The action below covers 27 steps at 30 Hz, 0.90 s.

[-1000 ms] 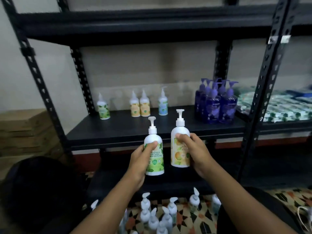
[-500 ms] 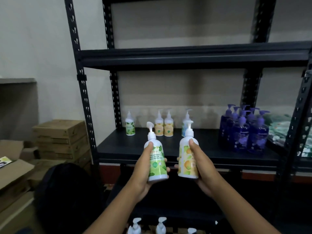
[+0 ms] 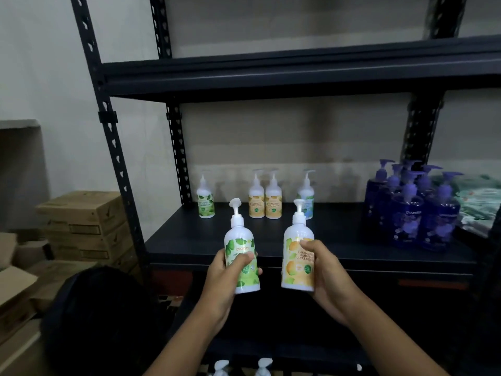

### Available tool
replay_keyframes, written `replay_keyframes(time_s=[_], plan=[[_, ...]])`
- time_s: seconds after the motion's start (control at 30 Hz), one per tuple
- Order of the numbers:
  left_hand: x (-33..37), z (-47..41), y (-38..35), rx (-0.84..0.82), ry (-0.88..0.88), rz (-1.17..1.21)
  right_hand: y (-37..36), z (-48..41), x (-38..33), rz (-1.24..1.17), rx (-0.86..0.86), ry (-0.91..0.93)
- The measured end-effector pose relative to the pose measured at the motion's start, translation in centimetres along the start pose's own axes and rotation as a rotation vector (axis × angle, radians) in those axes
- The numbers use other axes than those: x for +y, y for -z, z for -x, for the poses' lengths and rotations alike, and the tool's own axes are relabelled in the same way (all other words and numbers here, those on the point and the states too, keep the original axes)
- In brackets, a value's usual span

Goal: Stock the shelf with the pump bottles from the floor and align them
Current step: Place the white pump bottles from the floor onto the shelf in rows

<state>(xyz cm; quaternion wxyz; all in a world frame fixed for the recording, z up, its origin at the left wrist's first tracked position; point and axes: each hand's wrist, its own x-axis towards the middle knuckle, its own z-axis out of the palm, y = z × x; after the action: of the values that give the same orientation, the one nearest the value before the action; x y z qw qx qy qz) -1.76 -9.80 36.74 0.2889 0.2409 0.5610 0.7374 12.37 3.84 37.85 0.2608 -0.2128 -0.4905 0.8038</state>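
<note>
My left hand (image 3: 223, 283) grips a white pump bottle with a green label (image 3: 241, 248), held upright in front of the black shelf (image 3: 339, 240). A matching bottle with an orange label (image 3: 296, 256) is gripped by my right hand (image 3: 326, 278), a little to the right. Both are held in the air just before the shelf's front edge. At the back of the shelf stand a green-label bottle (image 3: 206, 200), two orange-label bottles (image 3: 265, 199) side by side and a blue-label bottle (image 3: 306, 195). Pump tops of more bottles (image 3: 241, 367) show on the floor below.
Several purple pump bottles (image 3: 414, 210) crowd the shelf's right end, with green packets (image 3: 479, 202) beyond them. Perforated black uprights (image 3: 113, 147) frame the rack, and another shelf board (image 3: 298, 77) runs above. Cardboard boxes (image 3: 84, 221) are stacked at the left.
The view has risen and come nearer the shelf. Both hands have carried their bottles up and forward, and the two bottles are now farther apart.
</note>
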Motion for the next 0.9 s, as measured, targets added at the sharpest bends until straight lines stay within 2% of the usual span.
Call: replay_keyframes(time_s=[0.2,0.53,0.77,0.9], plan=[[-1.0,-1.5,0.2,0.0,-0.024,0.038,0.1,-2.5,1.4,0.245,0.057,0.066],[-1.2,-8.1,1.7,0.166,-0.061,0.013,-1.8,-9.6,1.3,0.432,0.046,0.224],[-0.7,-14.3,2.2,0.216,-0.135,-0.074,-3.1,-18.1,0.8,0.52,0.029,0.354],[-1.4,-15.9,2.7,0.23,-0.14,-0.062,-2.7,-21.5,2.0,0.608,0.059,0.362]])
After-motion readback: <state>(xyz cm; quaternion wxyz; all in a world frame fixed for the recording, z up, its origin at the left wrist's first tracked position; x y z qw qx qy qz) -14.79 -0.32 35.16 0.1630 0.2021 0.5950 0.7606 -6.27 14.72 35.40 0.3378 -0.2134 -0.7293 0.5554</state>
